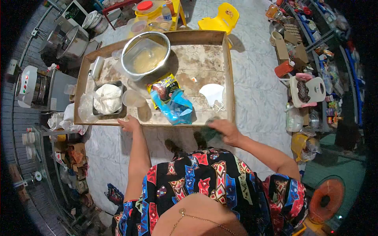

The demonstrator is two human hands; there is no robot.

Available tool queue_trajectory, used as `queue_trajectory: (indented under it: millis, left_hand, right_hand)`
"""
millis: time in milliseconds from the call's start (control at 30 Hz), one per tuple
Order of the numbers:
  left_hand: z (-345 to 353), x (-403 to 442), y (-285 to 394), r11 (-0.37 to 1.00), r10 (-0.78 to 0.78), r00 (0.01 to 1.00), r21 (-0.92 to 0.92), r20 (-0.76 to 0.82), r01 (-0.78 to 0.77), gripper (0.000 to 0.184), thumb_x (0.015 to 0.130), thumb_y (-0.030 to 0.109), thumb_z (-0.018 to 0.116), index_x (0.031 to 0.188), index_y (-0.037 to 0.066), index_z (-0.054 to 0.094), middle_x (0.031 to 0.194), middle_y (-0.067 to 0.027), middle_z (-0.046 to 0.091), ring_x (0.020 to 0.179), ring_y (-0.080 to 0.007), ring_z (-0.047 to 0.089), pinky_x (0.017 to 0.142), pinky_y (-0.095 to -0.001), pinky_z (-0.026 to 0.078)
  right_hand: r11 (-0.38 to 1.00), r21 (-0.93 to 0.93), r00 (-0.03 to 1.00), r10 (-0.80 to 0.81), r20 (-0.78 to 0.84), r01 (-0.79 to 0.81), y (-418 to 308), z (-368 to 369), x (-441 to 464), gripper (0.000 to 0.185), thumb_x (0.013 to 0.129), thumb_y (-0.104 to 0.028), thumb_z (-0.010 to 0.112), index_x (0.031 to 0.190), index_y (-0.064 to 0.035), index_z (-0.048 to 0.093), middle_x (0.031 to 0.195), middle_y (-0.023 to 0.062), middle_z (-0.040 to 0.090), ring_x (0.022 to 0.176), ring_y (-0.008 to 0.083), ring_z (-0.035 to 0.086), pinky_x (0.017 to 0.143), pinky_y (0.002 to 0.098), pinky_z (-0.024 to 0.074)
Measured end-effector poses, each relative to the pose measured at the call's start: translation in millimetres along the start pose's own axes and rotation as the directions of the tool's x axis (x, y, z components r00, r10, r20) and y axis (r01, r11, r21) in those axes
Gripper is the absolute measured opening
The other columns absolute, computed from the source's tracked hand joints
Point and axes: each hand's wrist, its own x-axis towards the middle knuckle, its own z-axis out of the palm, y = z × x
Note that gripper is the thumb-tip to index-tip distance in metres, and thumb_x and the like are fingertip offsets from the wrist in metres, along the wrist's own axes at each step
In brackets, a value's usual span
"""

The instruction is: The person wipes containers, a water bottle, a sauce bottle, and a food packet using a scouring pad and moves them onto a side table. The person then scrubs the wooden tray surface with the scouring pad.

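A dark, blurred thing point(213, 123) is at the fingers of the right hand point(228, 132), right of the frame's middle, by the near edge of the table point(204, 65). What it is cannot be made out. The right hand is half curled, and whether it grips the thing firmly cannot be told. The left hand point(130, 124), left of the middle, is partly open, fingers at the table's near rim; it appears to have hold of nothing else.

Just above the left hand stand a clear cup point(134, 99) and a square tin point(121, 106) holding a white mass point(109, 98). A clear bag point(85, 107) lies at the tin's left. Between the hands and farther up, a blue bag point(179, 108) touches a yellow packet point(170, 80). To their right lies a white mask point(212, 93); above left sits a metal bowl point(165, 46) with pale contents point(149, 59).

Beyond, a yellow chair point(223, 19) stands at the top, and an orange fan point(326, 200) at lower right.
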Motion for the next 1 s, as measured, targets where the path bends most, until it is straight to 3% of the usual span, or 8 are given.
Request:
queue_trajectory:
  millis: [133, 267, 367, 500, 633, 800, 867, 1000]
  left_hand:
    - [14, 11, -9, 0.999, -0.052, 0.999, 0.012, -0.016, 0.052, 0.068, 0.078, 0.028, 0.056, 0.135, 0.006, 0.027, 0.133, -0.0213, 0.037, 0.110, -0.0411, 0.039, 0.093, -0.0451, 0.034]
    - [0, 8, -5, 0.997, -0.072, 0.997, -0.003, 0.004, 0.072, 0.065, 0.079, 0.027, 0.055, 0.134, 0.004, 0.029, 0.135, -0.0202, 0.035, 0.113, -0.0407, 0.039, 0.095, -0.0434, 0.033]
    - [-10, -5, 6, 0.998, -0.061, 0.998, -0.007, -0.007, 0.061, 0.062, 0.080, 0.025, 0.053, 0.133, 0.005, 0.029, 0.134, -0.0200, 0.036, 0.113, -0.0405, 0.039, 0.094, -0.0433, 0.034]
    - [-18, -8, 8, 0.997, -0.083, 0.996, 0.001, 0.021, 0.083, 0.058, 0.081, 0.023, 0.051, 0.132, 0.004, 0.032, 0.130, -0.0205, 0.039, 0.113, -0.0390, 0.038, 0.093, -0.0434, 0.035]
    - [-13, -3, 2, 0.999, 0.046, 0.999, 0.021, -0.024, -0.046, 0.055, 0.081, 0.023, 0.050, 0.130, 0.004, 0.034, 0.126, -0.0223, 0.042, 0.113, -0.0390, 0.037, 0.092, -0.0436, 0.036]
    - [-24, -10, 13, 0.995, -0.078, 0.997, 0.065, -0.016, 0.079, 0.055, 0.079, 0.024, 0.052, 0.128, 0.003, 0.037, 0.126, -0.0185, 0.045, 0.110, -0.0382, 0.042, 0.090, -0.0448, 0.038]
    - [-14, -2, -1, 0.996, 0.029, 0.997, 0.083, -0.069, -0.023, 0.054, 0.079, 0.025, 0.053, 0.126, 0.004, 0.039, 0.123, -0.0191, 0.047, 0.108, -0.0380, 0.044, 0.088, -0.0455, 0.039]
    - [-16, -7, 8, 0.997, -0.026, 0.998, 0.064, -0.064, 0.030, 0.052, 0.078, 0.024, 0.054, 0.125, 0.005, 0.041, 0.120, -0.0214, 0.048, 0.108, -0.0387, 0.044, 0.089, -0.0451, 0.039]
  right_hand:
    - [0.925, -0.142, 0.861, 0.261, -0.437, -0.353, 17, 3, -23, 0.066, 0.056, 0.009, 0.048, 0.120, -0.0070, 0.044, 0.122, 0.0151, 0.044, 0.109, 0.0351, 0.045, 0.094, 0.0413, 0.0365]
    - [0.749, -0.123, 0.699, 0.528, -0.482, -0.651, 21, 35, -30, 0.067, 0.066, 0.010, 0.047, 0.129, -0.0075, 0.035, 0.131, 0.0200, 0.030, 0.121, 0.0400, 0.029, 0.102, 0.0421, 0.0257]
    - [0.741, -0.002, 0.619, 0.560, -0.550, -0.672, 42, 52, -30, 0.070, 0.069, 0.009, 0.047, 0.134, -0.0086, 0.028, 0.132, 0.0232, 0.028, 0.123, 0.0411, 0.027, 0.103, 0.0426, 0.0246]
    - [0.756, 0.065, 0.653, 0.602, -0.460, -0.651, 68, 42, -23, 0.074, 0.072, 0.006, 0.048, 0.138, -0.0091, 0.019, 0.136, 0.0268, 0.022, 0.127, 0.0420, 0.022, 0.104, 0.0427, 0.0224]
    - [0.763, -0.007, 0.690, 0.580, -0.433, -0.646, 101, 23, -2, 0.073, 0.073, 0.005, 0.047, 0.139, -0.0101, 0.018, 0.138, 0.0263, 0.021, 0.128, 0.0410, 0.021, 0.105, 0.0420, 0.0222]
    - [0.758, -0.058, 0.682, 0.547, -0.486, -0.650, 155, -8, 39, 0.072, 0.074, 0.005, 0.044, 0.139, -0.0127, 0.019, 0.138, 0.0252, 0.023, 0.129, 0.0392, 0.021, 0.105, 0.0409, 0.0228]
    - [0.771, -0.066, 0.686, 0.520, -0.509, -0.633, 187, -23, 57, 0.073, 0.074, 0.004, 0.047, 0.139, -0.0127, 0.019, 0.139, 0.0251, 0.023, 0.128, 0.0398, 0.023, 0.104, 0.0401, 0.0238]
    - [0.733, -0.179, 0.679, 0.470, -0.564, -0.656, 220, -59, 104, 0.065, 0.077, -0.002, 0.047, 0.137, -0.0121, 0.022, 0.127, 0.0237, 0.035, 0.114, 0.0410, 0.040, 0.092, 0.0445, 0.0363]
